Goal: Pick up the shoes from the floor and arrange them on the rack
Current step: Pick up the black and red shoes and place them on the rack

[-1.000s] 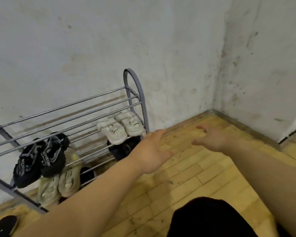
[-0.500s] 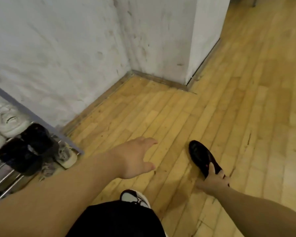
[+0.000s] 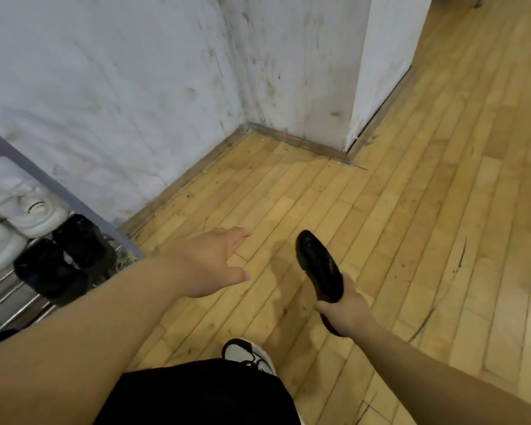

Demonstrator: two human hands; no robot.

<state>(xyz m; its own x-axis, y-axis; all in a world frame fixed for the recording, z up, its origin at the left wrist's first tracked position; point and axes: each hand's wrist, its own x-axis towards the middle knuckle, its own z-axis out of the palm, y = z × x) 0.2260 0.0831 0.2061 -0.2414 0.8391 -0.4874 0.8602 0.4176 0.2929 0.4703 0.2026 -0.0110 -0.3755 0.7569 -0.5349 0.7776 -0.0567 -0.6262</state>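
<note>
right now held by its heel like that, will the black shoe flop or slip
The slim black shoe probably stays stiff: it juts out straight from the right hand without drooping. Likely light, since one hand carries it by the heel. Its glossy surface might slip.

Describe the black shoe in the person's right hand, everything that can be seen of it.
The black shoe is a slim, low, glossy dark shoe with a rounded toe; a faint reddish patch shows on its upper face, and a reddish edge shows below the hand. Its material cannot be told. The right hand holds it by the near end in a closed grip, toe pointing away and up, over the wooden floor, its shadow beside it. Nothing else touches it. The left hand hovers open, apart from it.
</note>
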